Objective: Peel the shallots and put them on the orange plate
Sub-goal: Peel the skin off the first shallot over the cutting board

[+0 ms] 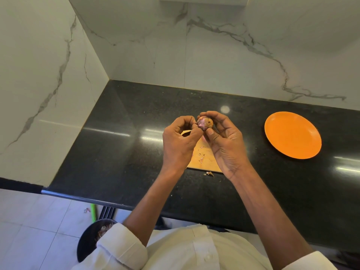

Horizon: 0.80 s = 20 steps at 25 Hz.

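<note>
Pinching a flap of papery skin, the left hand (180, 139) tugs while the right hand (222, 137) curls thumb and fingers round the shallot (205, 123) above the desk (116, 152) (small, firm, slippery once bare), orange plate (292, 135) well apart.

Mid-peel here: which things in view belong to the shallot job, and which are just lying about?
Job: shallot, right hand, left hand, orange plate, cutting board, peel scraps.
Lying about: dark bowl by the floor, green stick.
</note>
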Each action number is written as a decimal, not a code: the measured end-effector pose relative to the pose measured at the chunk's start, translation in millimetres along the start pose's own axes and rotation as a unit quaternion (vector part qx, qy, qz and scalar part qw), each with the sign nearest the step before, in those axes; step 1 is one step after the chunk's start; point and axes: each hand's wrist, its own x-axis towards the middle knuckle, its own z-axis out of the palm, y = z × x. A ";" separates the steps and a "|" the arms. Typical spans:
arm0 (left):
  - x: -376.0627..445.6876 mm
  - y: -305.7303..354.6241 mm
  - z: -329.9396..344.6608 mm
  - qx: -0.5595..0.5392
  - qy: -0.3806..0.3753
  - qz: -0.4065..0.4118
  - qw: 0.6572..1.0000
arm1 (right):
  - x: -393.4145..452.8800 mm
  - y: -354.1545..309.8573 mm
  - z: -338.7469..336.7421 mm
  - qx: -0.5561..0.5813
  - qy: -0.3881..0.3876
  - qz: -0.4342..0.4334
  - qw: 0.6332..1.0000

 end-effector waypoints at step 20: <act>7.5 11.3 -35.2 -0.130 -0.172 -0.249 0.944 | 0.0 -8.7 -21.9 -0.293 -0.119 -0.029 0.948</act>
